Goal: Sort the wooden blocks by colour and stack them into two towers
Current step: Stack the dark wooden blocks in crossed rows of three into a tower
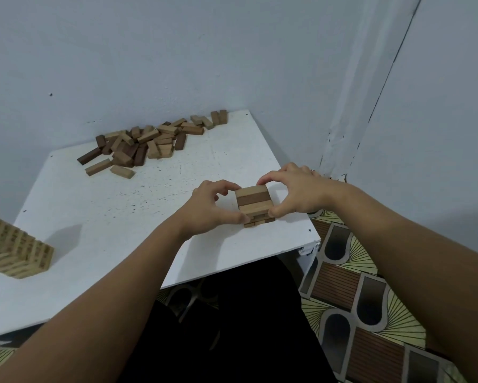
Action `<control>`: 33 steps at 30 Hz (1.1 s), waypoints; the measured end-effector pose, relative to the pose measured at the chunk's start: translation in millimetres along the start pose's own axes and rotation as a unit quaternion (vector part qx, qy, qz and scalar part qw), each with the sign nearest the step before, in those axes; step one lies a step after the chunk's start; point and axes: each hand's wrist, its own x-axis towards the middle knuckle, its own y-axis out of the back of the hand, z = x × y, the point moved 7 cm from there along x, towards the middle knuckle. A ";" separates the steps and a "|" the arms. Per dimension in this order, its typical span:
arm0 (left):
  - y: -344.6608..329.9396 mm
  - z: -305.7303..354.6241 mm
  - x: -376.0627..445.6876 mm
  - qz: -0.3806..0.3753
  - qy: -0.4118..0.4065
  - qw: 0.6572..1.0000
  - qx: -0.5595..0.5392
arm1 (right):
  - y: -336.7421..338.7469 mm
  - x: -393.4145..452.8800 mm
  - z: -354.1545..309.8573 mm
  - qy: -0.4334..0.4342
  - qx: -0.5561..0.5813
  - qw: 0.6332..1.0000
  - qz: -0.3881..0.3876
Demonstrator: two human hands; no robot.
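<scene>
Head view: the left hand [210, 208] and right hand [296, 193] each pinch opposite sides of a short block tower [254, 204] between thumb and curled fingers. The tower, its top layer two light blocks flanking a dark one, stands near the white surface's [122, 211] near right corner. Beyond the tower, against the wall, lies a loose block pile [149, 143]. Far left of the tower stands a taller light-wood stack [14, 248].
</scene>
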 end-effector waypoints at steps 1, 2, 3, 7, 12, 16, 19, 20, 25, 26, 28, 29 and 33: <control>-0.3 -0.7 -0.5 -0.002 0.000 1.000 -0.003 | -0.2 -0.1 0.4 -0.001 0.002 1.000 0.001; -0.6 -1.0 -0.9 -0.002 0.000 1.000 -0.003 | 0.2 -0.7 0.6 0.000 0.002 1.000 0.002; -0.6 -1.0 -1.1 -0.003 0.001 1.000 -0.004 | 0.2 -1.0 0.6 0.000 0.003 1.000 0.003; -1.6 0.3 -0.8 -0.004 0.003 1.000 -0.011 | 1.4 -1.3 1.0 -0.002 0.002 1.000 0.003; -3.9 -0.5 -0.2 -0.005 0.007 1.000 -0.017 | 2.0 -1.1 3.2 -0.006 0.002 1.000 -0.002; -4.1 -1.0 -0.8 -0.009 0.014 0.999 -0.027 | -0.8 0.1 3.8 -0.007 0.010 1.000 -0.011; -3.2 -4.5 -1.7 -0.007 0.017 0.999 -0.033 | -1.1 -0.1 3.8 -0.007 0.012 1.000 -0.015; -2.7 -6.1 -2.4 -0.006 0.018 0.999 -0.036 | -1.2 -0.6 3.8 -0.008 0.010 1.000 -0.016; -0.3 -7.0 -5.2 0.004 0.012 0.999 -0.037 | -1.2 -1.1 3.9 -0.010 0.013 1.000 -0.019; 0.1 -5.2 -6.3 0.007 0.009 0.999 -0.039 | -1.6 -0.8 4.1 -0.011 0.016 1.000 -0.022; 0.6 -2.6 -7.2 0.013 0.004 0.999 -0.046 | -2.5 -0.5 3.8 -0.011 0.023 0.999 -0.028; 0.9 -1.6 -7.4 0.016 0.003 0.999 -0.050 | -2.6 0.0 3.9 -0.010 0.025 0.999 -0.030; 0.6 -0.9 -10.8 0.014 0.010 0.999 -0.048 | -1.6 1.4 6.1 -0.008 0.025 0.999 -0.030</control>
